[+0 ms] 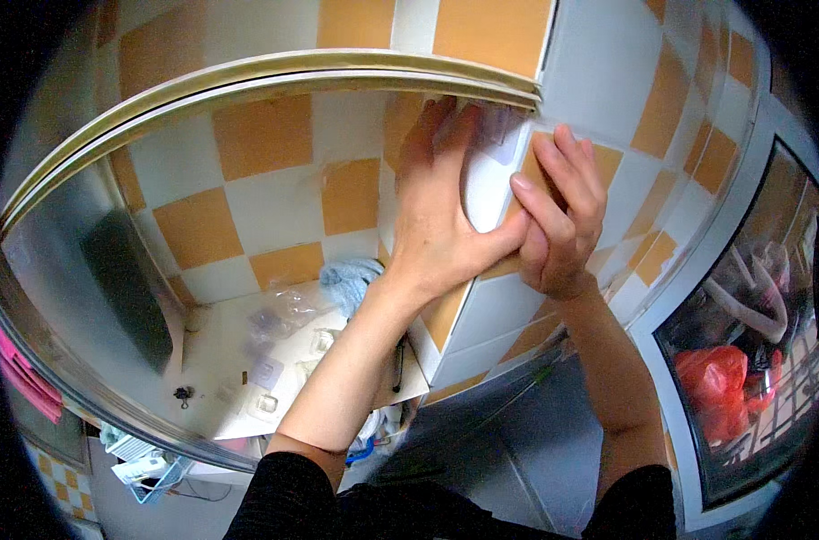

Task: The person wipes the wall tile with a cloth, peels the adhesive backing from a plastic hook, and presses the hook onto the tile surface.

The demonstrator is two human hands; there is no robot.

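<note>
Under the right end of the metal rail (274,70), both hands are raised to an outer corner of the tiled wall (607,171). My left hand (432,211) lies along the inner side with its fingers stretched upward, their tips blurred. Its thumb reaches right and meets my right hand (562,211). The right fingers are bent but apart against the orange-and-white tiles. Just beside the left fingers, under the rail, shows a see-through plastic piece (499,128); whether it is held is unclear. Below it a bright white surface (488,184) shows between the hands.
A white ledge (220,387) below left bears a blue cloth (351,281), crumpled clear plastic (297,308) and a black binder clip (183,394). A blue basket (157,481) stands lower left. At right is a framed window (688,360) with a red plastic bag (711,387) behind it.
</note>
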